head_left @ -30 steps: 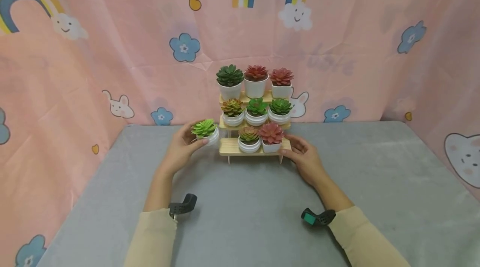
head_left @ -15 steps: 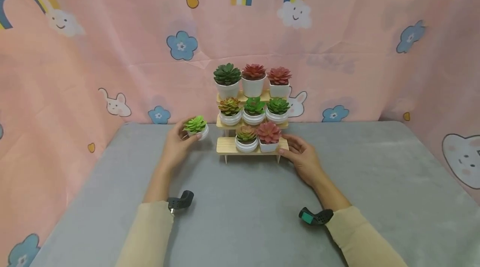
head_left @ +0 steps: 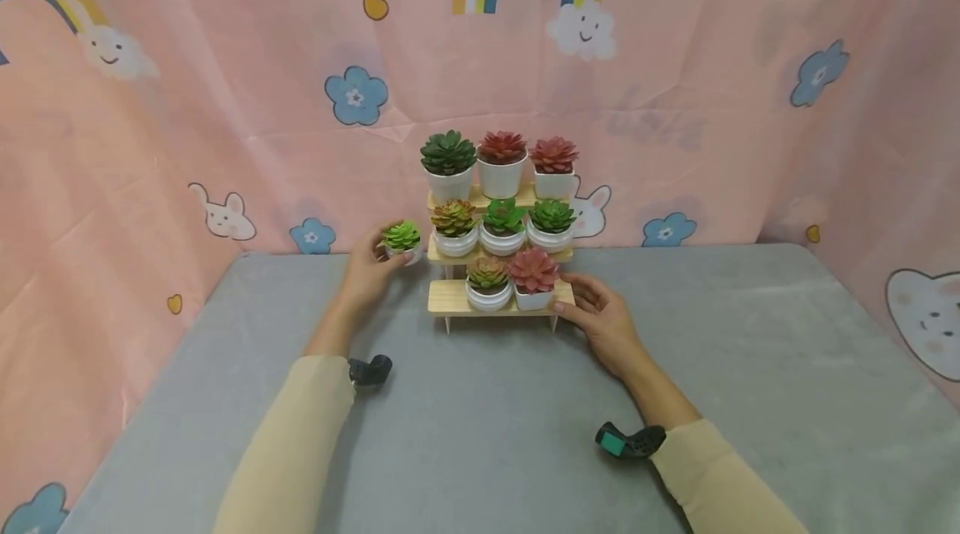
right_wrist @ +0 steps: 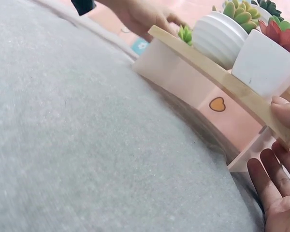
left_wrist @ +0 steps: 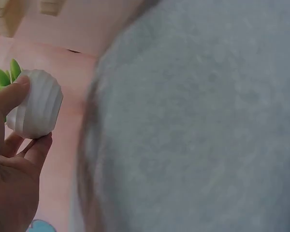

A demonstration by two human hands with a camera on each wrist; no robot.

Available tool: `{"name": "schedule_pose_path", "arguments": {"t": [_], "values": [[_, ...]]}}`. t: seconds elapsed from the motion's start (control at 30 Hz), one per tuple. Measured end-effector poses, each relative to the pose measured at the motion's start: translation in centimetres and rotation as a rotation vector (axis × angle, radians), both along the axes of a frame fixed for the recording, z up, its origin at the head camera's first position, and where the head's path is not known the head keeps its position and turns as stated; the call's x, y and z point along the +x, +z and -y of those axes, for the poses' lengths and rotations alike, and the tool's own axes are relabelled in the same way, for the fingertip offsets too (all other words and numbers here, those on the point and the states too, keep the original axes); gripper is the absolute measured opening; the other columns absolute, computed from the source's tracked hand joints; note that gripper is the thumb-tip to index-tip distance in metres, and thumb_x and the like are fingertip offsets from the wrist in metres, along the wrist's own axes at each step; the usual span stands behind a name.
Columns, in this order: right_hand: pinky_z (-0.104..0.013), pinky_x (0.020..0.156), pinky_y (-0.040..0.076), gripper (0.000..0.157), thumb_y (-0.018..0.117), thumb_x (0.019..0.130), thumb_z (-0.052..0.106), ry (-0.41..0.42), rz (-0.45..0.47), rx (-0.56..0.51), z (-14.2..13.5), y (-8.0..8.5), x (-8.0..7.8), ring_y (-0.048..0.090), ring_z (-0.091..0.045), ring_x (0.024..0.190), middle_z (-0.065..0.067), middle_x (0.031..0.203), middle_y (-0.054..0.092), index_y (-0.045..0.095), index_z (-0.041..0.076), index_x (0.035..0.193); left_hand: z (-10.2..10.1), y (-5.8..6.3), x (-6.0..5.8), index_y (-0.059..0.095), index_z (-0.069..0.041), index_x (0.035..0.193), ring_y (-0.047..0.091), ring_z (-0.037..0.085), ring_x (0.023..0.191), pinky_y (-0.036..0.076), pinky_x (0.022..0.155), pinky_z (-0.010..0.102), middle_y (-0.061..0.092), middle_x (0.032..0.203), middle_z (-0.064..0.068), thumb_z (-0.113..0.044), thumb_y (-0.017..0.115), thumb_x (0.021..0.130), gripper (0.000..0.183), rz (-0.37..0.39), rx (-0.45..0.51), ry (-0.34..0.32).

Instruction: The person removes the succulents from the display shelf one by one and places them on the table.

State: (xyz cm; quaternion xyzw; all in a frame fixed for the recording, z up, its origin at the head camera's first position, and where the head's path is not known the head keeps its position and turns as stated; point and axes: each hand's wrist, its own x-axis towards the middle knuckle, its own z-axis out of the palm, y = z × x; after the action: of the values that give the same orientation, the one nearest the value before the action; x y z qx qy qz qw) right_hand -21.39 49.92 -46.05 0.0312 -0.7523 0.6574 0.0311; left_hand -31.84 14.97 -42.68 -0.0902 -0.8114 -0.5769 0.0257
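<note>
My left hand (head_left: 365,274) holds a bright green succulent (head_left: 402,236) in a small white pot, off the left end of the middle shelf. In the left wrist view the thumb presses one side of the ribbed white pot (left_wrist: 38,104), with fingers below it. My right hand (head_left: 607,330) pinches the right end of the lowest shelf on a three-tier wooden stand (head_left: 448,298), thumb on top and fingers underneath. On that shelf sit an orange-green succulent (head_left: 487,274) and, beside the right hand, a pink succulent (head_left: 533,269) in a square white pot.
The middle shelf bears a yellow-red succulent (head_left: 453,219) and two green ones. On the top shelf stand a dark green succulent (head_left: 448,154) and two red ones. A grey cloth-covered table (head_left: 480,434) lies under the stand, before a pink printed curtain (head_left: 262,101).
The left hand first drew slightly left from the stand, then carried the potted succulent farther back and right, to beside the middle shelf. The right hand stays on the lowest shelf.
</note>
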Motion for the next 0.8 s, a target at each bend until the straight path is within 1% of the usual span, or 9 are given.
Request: {"name": "schedule_pose_path", "arguments": {"t": [0.1, 0.17, 0.23, 0.3, 0.4, 0.47, 0.6, 0.73, 0.8], "values": [[-0.008, 0.092, 0.05, 0.056, 0.07, 0.095, 0.011, 0.005, -0.007, 0.002, -0.1, 0.1, 0.1, 0.058, 0.006, 0.113, -0.024, 0.147, 0.051, 0.047, -0.004, 0.144, -0.6, -0.8, -0.4, 0.048, -0.016, 0.149, 0.056, 0.036, 0.133, 0.045, 0.113, 0.048, 0.053, 0.149, 0.015, -0.008, 0.069, 0.095, 0.059, 0.025, 0.016, 0.002], [-0.009, 0.092, 0.051, 0.055, 0.069, 0.095, 0.01, 0.007, -0.005, 0.003, -0.1, 0.1, 0.2, 0.058, 0.006, 0.112, -0.024, 0.147, 0.051, 0.048, -0.004, 0.144, -0.9, -1.3, -0.6, 0.048, -0.016, 0.149, 0.058, 0.033, 0.13, 0.05, 0.106, 0.042, 0.052, 0.15, 0.015, -0.007, 0.069, 0.095, 0.059, 0.03, 0.02, 0.008], [-0.008, 0.092, 0.051, 0.055, 0.07, 0.095, 0.01, 0.007, 0.002, 0.006, -0.1, 0.1, 0.3, 0.058, 0.005, 0.113, -0.024, 0.147, 0.052, 0.048, -0.004, 0.144, -1.1, -1.8, -0.9, 0.048, -0.016, 0.149, 0.062, 0.029, 0.12, 0.053, 0.094, 0.033, 0.053, 0.15, 0.014, -0.006, 0.069, 0.094, 0.059, 0.02, 0.006, 0.017], [-0.008, 0.092, 0.051, 0.056, 0.07, 0.095, 0.012, 0.01, 0.01, 0.012, -0.1, 0.2, 0.3, 0.058, 0.004, 0.114, -0.024, 0.147, 0.052, 0.048, -0.003, 0.144, -1.1, -2.3, -1.0, 0.05, -0.015, 0.147, 0.062, 0.024, 0.104, 0.052, 0.081, 0.025, 0.055, 0.147, 0.014, -0.004, 0.07, 0.094, 0.058, -0.001, -0.02, 0.025], [-0.009, 0.092, 0.051, 0.057, 0.07, 0.095, 0.013, 0.013, 0.015, 0.016, 0.0, 0.2, 0.3, 0.058, 0.003, 0.114, -0.023, 0.148, 0.051, 0.047, -0.003, 0.145, -0.9, -2.7, -1.2, 0.051, -0.015, 0.145, 0.058, 0.02, 0.092, 0.048, 0.072, 0.019, 0.058, 0.143, 0.012, -0.003, 0.07, 0.093, 0.057, -0.03, -0.054, 0.02], [-0.009, 0.092, 0.05, 0.057, 0.07, 0.096, 0.013, 0.015, 0.011, 0.015, 0.1, 0.2, 0.3, 0.058, 0.004, 0.115, -0.023, 0.149, 0.051, 0.047, -0.003, 0.145, -0.8, -2.9, -1.3, 0.051, -0.015, 0.146, 0.06, 0.02, 0.095, 0.049, 0.074, 0.018, 0.058, 0.142, 0.012, -0.003, 0.069, 0.094, 0.056, -0.043, -0.061, 0.004], [-0.009, 0.092, 0.051, 0.055, 0.068, 0.096, 0.011, 0.016, -0.001, 0.001, 0.0, 0.1, 0.1, 0.058, 0.005, 0.113, -0.024, 0.148, 0.051, 0.046, -0.004, 0.145, -0.7, -2.9, -1.6, 0.049, -0.014, 0.147, 0.062, 0.021, 0.11, 0.05, 0.083, 0.019, 0.056, 0.144, 0.011, -0.003, 0.067, 0.095, 0.056, -0.045, -0.069, -0.014], [-0.009, 0.092, 0.051, 0.055, 0.068, 0.096, 0.011, 0.012, -0.004, 0.005, -0.1, 0.1, 0.0, 0.058, 0.005, 0.113, -0.025, 0.148, 0.051, 0.046, -0.004, 0.145, -1.1, -2.4, -1.8, 0.048, -0.015, 0.148, 0.058, 0.025, 0.106, 0.049, 0.084, 0.028, 0.057, 0.142, 0.012, -0.009, 0.07, 0.094, 0.058, -0.015, -0.108, 0.023], [-0.009, 0.092, 0.051, 0.055, 0.069, 0.096, 0.012, 0.012, -0.002, 0.009, -0.1, 0.1, 0.0, 0.058, 0.004, 0.114, -0.025, 0.148, 0.051, 0.047, -0.003, 0.145, -1.3, -1.9, -1.5, 0.046, -0.015, 0.15, 0.056, 0.028, 0.111, 0.05, 0.089, 0.036, 0.055, 0.145, 0.013, -0.014, 0.072, 0.093, 0.063, 0.016, -0.13, 0.053]]}}
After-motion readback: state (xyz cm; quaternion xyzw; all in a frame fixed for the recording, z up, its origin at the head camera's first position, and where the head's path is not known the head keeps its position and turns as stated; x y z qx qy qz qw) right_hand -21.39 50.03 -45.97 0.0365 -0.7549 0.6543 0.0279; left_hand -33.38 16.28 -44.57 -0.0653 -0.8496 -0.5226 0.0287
